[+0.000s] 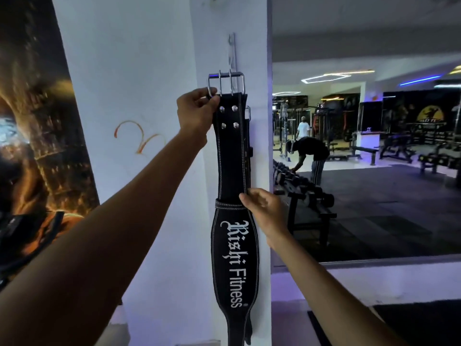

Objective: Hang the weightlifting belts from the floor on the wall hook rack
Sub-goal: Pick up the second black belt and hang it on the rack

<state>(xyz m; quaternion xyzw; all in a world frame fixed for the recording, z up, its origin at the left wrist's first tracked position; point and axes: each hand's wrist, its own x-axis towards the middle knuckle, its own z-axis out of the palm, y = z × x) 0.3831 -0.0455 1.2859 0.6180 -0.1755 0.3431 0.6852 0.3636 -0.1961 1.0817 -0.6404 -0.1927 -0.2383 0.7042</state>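
Note:
A black weightlifting belt with white "Rishi Fitness" lettering hangs upright against the white pillar. Its steel double-prong buckle is at the top, just below a metal wall hook rack. My left hand pinches the buckle's lower left corner at the belt's top edge. My right hand touches the belt's right edge near the keeper loop, fingers curled on it. Behind this belt, a second dark belt with its own buckle shows along the right side, hanging on the pillar.
The white pillar has a large poster on its left. To the right, a wall mirror reflects a dumbbell rack, benches and two people in the gym. A dark floor mat lies at lower right.

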